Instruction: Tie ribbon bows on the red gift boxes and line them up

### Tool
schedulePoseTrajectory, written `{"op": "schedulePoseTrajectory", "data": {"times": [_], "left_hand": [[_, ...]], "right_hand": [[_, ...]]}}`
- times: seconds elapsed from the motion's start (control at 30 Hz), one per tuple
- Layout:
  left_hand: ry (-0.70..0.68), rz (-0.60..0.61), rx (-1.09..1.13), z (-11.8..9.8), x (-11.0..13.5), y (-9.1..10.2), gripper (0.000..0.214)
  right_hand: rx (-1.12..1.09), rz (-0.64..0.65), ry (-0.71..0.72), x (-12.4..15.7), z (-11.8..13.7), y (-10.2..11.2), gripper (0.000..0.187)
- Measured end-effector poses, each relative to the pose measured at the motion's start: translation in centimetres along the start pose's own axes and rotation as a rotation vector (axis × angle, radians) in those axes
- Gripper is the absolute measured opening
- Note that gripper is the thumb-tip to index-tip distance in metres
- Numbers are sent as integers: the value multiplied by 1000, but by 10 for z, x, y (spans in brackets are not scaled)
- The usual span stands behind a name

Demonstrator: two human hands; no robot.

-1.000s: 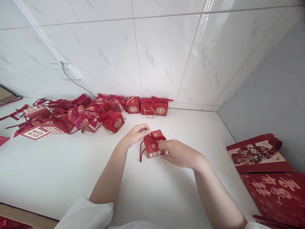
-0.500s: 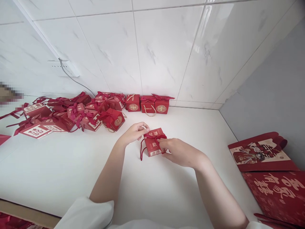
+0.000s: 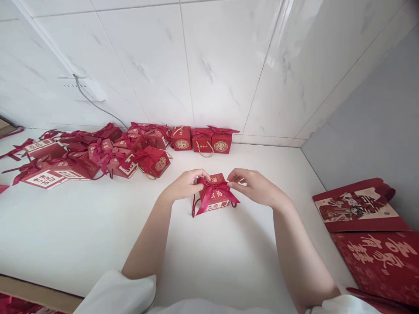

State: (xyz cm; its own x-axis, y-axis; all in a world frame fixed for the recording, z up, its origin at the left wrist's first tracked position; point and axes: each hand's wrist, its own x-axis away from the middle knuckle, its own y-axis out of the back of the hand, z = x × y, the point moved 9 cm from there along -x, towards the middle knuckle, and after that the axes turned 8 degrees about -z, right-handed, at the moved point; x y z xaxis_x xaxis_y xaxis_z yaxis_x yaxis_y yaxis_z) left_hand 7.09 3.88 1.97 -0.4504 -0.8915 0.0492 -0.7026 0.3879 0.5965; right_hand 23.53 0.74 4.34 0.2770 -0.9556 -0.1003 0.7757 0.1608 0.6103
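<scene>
A small red gift box (image 3: 218,179) with gold characters lies on the white table in front of me. Across its top runs a magenta ribbon (image 3: 214,187) tied in a bow, its two tails spread toward me over the box's front. My left hand (image 3: 187,184) pinches the bow's left loop at the box's left edge. On the other side, my right hand (image 3: 257,185) has thumb and fingertips closed on the right loop. A dark red cord handle (image 3: 194,206) hangs out at the box's left, and a bit of cord shows at its right.
Several similar ribboned red boxes (image 3: 111,163) are heaped at the left. A row of red boxes (image 3: 203,140) stands against the tiled wall. Large red gift bags (image 3: 382,261) lie along the right side. A grey cable (image 3: 98,107) runs from a wall socket down behind the heap.
My right hand has drawn back and up from the box's right side to the bow's right loop. The ribbon now shows as a spread bow with two tails. My left hand stays at the left.
</scene>
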Motion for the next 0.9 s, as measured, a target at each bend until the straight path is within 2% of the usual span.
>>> {"op": "schedulePoseTrajectory", "data": {"times": [0.1, 0.2, 0.3, 0.43, 0.6, 0.67, 0.8, 0.9], "left_hand": [[13, -46, -38, -1, -1, 0, 23], [-14, -108, -53, -3, -3, 0, 21], [-61, -205, -31, -7, -5, 3, 28], [-142, -327, -31, -13, -6, 8, 31], [-131, -409, -219, -8, -10, 10, 15], [-119, -429, -244, -4, -12, 11, 14], [-84, -433, -230, 3, -14, 9, 30], [-67, -406, -192, 6, -16, 6, 28]], "right_hand": [[-31, 56, 46, -4, -6, -10, 10], [-33, 59, 93, -5, -5, -14, 13], [22, 63, 107, -5, -5, -17, 12], [64, 69, 83, -8, -10, -20, 10], [75, 101, 0, -11, -23, -23, 9], [18, 112, 19, -12, -20, -22, 11], [-219, 86, 108, -12, -6, -16, 11], [-297, 87, 95, -12, -7, -16, 12]]}}
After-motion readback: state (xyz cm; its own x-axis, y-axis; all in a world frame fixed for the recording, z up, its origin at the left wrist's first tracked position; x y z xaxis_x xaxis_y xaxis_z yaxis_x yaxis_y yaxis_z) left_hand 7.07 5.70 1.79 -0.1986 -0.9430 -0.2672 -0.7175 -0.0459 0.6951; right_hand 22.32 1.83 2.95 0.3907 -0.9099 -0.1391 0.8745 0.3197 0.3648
